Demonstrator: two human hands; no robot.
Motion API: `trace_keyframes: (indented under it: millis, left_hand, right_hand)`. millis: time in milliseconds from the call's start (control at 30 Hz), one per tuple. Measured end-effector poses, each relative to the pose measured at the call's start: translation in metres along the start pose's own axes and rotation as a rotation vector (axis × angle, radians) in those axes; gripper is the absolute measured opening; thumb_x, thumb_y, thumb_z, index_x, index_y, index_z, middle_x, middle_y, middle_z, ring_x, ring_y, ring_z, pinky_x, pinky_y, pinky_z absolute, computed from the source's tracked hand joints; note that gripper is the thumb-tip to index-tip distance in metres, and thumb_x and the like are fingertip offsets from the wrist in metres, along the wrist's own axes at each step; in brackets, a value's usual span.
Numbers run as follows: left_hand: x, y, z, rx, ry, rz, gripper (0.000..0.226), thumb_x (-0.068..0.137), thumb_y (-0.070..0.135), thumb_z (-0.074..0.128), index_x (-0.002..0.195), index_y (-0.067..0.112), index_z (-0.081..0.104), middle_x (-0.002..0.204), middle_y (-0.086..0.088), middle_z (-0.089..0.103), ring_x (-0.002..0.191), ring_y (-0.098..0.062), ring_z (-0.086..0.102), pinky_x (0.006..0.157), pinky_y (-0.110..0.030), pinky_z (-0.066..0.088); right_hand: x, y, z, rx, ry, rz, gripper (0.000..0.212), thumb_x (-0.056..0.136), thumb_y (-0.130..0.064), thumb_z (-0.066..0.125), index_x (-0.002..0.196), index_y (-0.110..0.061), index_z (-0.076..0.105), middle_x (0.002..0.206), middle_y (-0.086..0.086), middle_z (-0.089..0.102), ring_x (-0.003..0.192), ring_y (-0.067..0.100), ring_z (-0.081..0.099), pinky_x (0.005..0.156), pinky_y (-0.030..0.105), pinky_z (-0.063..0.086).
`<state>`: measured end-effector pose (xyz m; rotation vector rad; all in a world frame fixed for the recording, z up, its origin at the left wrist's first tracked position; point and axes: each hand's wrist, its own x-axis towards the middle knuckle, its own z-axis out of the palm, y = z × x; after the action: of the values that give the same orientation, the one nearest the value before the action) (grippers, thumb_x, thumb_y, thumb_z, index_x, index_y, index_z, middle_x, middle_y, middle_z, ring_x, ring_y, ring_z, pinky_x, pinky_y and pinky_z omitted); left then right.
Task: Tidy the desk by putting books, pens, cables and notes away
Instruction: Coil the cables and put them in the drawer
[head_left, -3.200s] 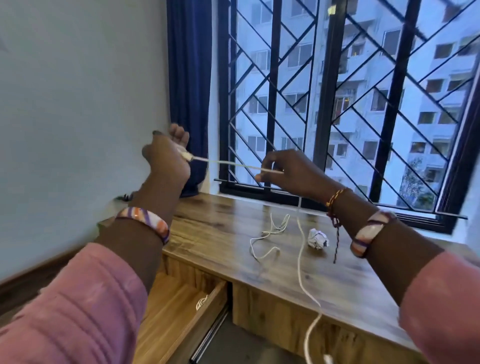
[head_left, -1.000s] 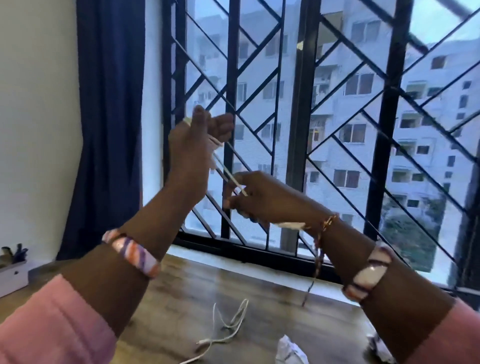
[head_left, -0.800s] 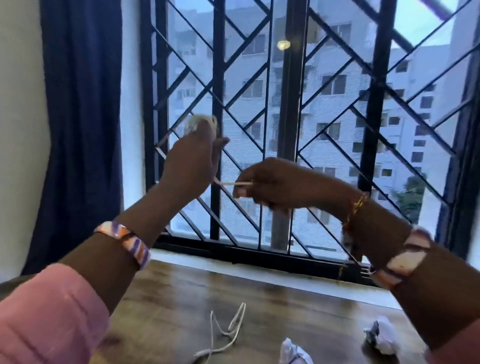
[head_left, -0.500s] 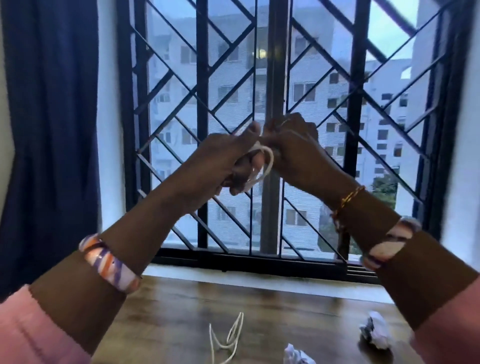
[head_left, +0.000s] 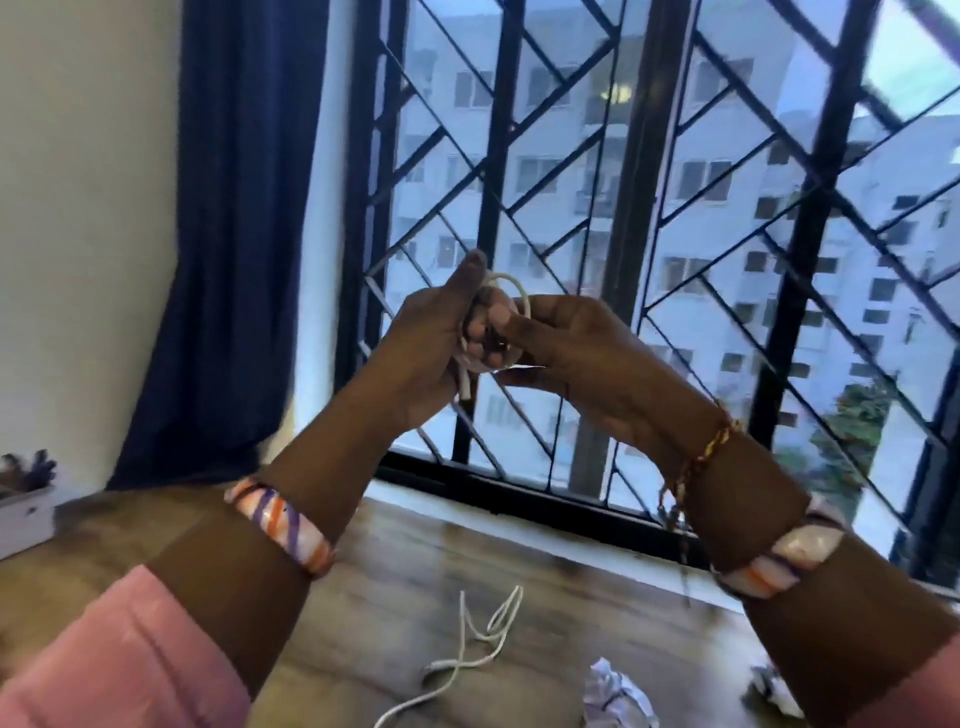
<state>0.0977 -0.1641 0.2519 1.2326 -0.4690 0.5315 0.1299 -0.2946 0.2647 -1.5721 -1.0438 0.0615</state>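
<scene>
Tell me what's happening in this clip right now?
A person is coiling a white cable in front of the window, raised above the wooden desk. The left hand grips the small coil, with one plug end hanging below it, and the right hand pinches the loop from the other side. A second white cable lies loose on the desk, with two crumpled paper balls to its right. Neither has been put away yet.

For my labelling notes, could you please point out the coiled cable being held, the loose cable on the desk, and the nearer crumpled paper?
coiled cable (head_left: 511, 291), head view, top loop.
loose cable (head_left: 467, 662), head view, middle strand.
crumpled paper (head_left: 615, 699), head view, centre.
</scene>
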Motion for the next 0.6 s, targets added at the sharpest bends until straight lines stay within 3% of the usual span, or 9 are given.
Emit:
trace_keyframes:
  millis: [133, 200, 267, 333, 400, 467, 533, 600]
  left_hand:
    - [-0.038, 0.021, -0.013, 0.169, 0.06, -0.124, 0.049, 0.087, 0.039, 0.051, 0.045, 0.016, 0.061, 0.038, 0.006, 0.046, 0.036, -0.006, 0.044, 0.047, -0.017, 0.048]
    - [-0.065, 0.034, -0.016, 0.374, 0.102, -0.11, 0.035, 0.081, 0.037, 0.061, 0.053, 0.016, 0.066, 0.043, 0.005, 0.053, 0.04, -0.006, 0.05, 0.051, -0.018, 0.049]
    - [-0.094, 0.048, -0.016, 0.675, 0.168, -0.048, 0.015, 0.08, 0.022, 0.067, 0.068, 0.014, 0.07, 0.052, 0.003, 0.064, 0.049, -0.007, 0.06, 0.053, -0.019, 0.05]
    - [-0.119, 0.058, -0.008, 0.9, 0.212, -0.019, 0.004, 0.08, 0.007, 0.067, 0.08, 0.007, 0.071, 0.063, -0.006, 0.071, 0.058, -0.012, 0.065, 0.054, -0.023, 0.052]
    - [-0.139, 0.061, 0.005, 1.084, 0.255, -0.007, 0.012, 0.08, 0.009, 0.068, 0.089, 0.003, 0.071, 0.079, -0.023, 0.071, 0.067, -0.026, 0.064, 0.058, -0.037, 0.053]
    - [-0.159, 0.058, 0.02, 1.203, 0.311, 0.001, 0.026, 0.08, 0.022, 0.063, 0.097, 0.003, 0.067, 0.089, -0.024, 0.069, 0.074, -0.029, 0.063, 0.066, -0.047, 0.053]
    - [-0.184, 0.052, 0.033, 1.306, 0.367, -0.023, 0.036, 0.08, 0.032, 0.054, 0.103, 0.005, 0.061, 0.092, -0.016, 0.067, 0.075, -0.024, 0.062, 0.069, -0.041, 0.053]
    - [-0.213, 0.049, 0.045, 1.32, 0.448, -0.061, 0.026, 0.087, 0.024, 0.054, 0.106, 0.007, 0.057, 0.093, -0.012, 0.064, 0.069, -0.017, 0.061, 0.056, -0.023, 0.054]
  right_hand:
    - [-0.014, 0.004, 0.028, 0.093, -0.05, 0.0, 0.016, 0.087, -0.018, 0.061, 0.094, -0.005, 0.067, 0.081, 0.008, 0.066, 0.075, 0.014, 0.06, 0.065, 0.021, 0.045]
    - [-0.026, 0.003, 0.039, 0.121, -0.063, -0.029, 0.01, 0.086, -0.011, 0.063, 0.091, -0.004, 0.066, 0.073, 0.008, 0.063, 0.065, 0.011, 0.057, 0.056, 0.015, 0.043]
    - [-0.04, 0.001, 0.048, 0.094, -0.058, -0.056, 0.006, 0.084, -0.005, 0.064, 0.088, -0.002, 0.066, 0.068, 0.009, 0.061, 0.06, 0.012, 0.054, 0.051, 0.013, 0.042]
    - [-0.054, 0.001, 0.053, 0.089, -0.088, -0.023, 0.007, 0.084, -0.006, 0.064, 0.089, -0.003, 0.068, 0.074, 0.012, 0.064, 0.067, 0.015, 0.057, 0.055, 0.016, 0.045]
    - [-0.07, 0.001, 0.058, 0.144, -0.134, 0.038, 0.008, 0.086, -0.006, 0.061, 0.087, -0.008, 0.069, 0.08, 0.012, 0.067, 0.071, 0.016, 0.06, 0.06, 0.021, 0.049]
    - [-0.086, -0.002, 0.065, 0.229, -0.158, 0.096, 0.009, 0.088, -0.005, 0.059, 0.087, -0.008, 0.068, 0.078, 0.011, 0.066, 0.068, 0.015, 0.061, 0.062, 0.023, 0.052]
    - [-0.106, -0.004, 0.073, 0.316, -0.202, 0.172, 0.01, 0.089, -0.005, 0.058, 0.085, -0.007, 0.067, 0.074, 0.01, 0.065, 0.063, 0.014, 0.061, 0.063, 0.024, 0.052]
    - [-0.128, -0.003, 0.082, 0.388, -0.278, 0.259, 0.013, 0.089, -0.005, 0.056, 0.081, -0.01, 0.065, 0.07, 0.006, 0.066, 0.057, 0.009, 0.063, 0.058, 0.021, 0.049]
